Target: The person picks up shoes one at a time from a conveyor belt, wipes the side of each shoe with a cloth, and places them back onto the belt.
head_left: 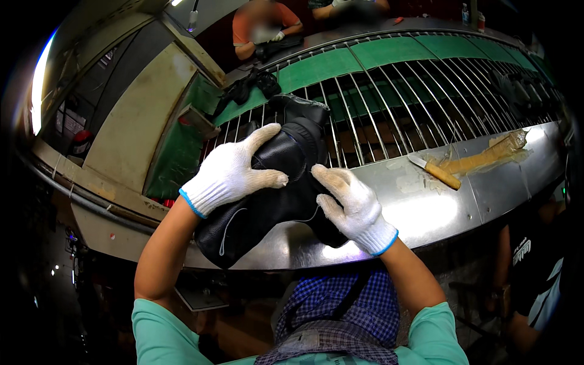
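Note:
A black leather piece (277, 155), sewn and hollow-looking with a ridged upper end, lies across the metal edge of the bench in front of me. A pale line of stitching or trim curves over its lower left part. My left hand (234, 173), in a white knit glove with a blue cuff, holds it from the left, thumb and a finger spread over the leather. From the right, my right hand (353, 207), gloved the same way, grips its side with bent fingers. Some of those fingertips are hidden by the glove and the dark leather.
A knife (441, 173) with a yellow handle lies on the metal ledge (420, 210), beside a strip of brown tape (493, 152). Metal rods (389, 115) span the bench over green sheets. Dark pieces (249, 88) lie beyond; co-workers (264, 27) sit opposite, another person stands right.

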`<state>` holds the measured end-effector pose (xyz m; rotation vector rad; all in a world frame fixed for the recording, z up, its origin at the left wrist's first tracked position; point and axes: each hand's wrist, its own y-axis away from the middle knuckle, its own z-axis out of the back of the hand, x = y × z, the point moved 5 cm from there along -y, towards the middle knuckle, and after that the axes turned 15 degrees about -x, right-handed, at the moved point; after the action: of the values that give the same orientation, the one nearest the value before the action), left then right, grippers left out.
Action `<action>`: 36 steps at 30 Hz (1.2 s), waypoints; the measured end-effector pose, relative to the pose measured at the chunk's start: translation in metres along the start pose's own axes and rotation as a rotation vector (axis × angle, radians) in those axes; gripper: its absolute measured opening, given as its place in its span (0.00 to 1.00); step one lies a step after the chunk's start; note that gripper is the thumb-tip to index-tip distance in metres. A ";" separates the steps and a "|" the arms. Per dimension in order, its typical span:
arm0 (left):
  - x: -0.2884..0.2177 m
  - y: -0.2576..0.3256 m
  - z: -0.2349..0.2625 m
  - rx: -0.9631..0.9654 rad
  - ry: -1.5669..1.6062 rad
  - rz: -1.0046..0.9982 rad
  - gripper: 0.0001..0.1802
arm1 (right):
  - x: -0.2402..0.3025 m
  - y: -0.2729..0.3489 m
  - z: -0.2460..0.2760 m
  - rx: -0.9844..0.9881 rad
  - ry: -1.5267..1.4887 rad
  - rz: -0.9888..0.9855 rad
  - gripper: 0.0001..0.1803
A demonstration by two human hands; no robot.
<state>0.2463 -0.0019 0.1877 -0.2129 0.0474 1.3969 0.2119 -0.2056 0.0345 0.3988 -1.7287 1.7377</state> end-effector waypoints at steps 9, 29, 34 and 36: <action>-0.007 0.001 0.002 -0.010 -0.008 -0.034 0.56 | -0.032 -0.007 0.014 0.074 -0.370 -0.342 0.28; -0.011 0.008 0.001 -0.049 -0.033 -0.012 0.54 | -0.033 0.007 -0.017 0.066 -0.245 -0.563 0.39; -0.010 0.013 0.007 -0.055 -0.073 -0.050 0.56 | -0.014 -0.007 -0.018 -0.027 -0.367 -0.487 0.48; -0.014 0.015 0.007 -0.032 -0.075 -0.052 0.56 | -0.017 -0.013 -0.020 -0.044 -0.346 -0.407 0.50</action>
<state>0.2288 -0.0116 0.1950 -0.1869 -0.0420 1.3537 0.2371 -0.1914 0.0321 1.0048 -1.7595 1.3911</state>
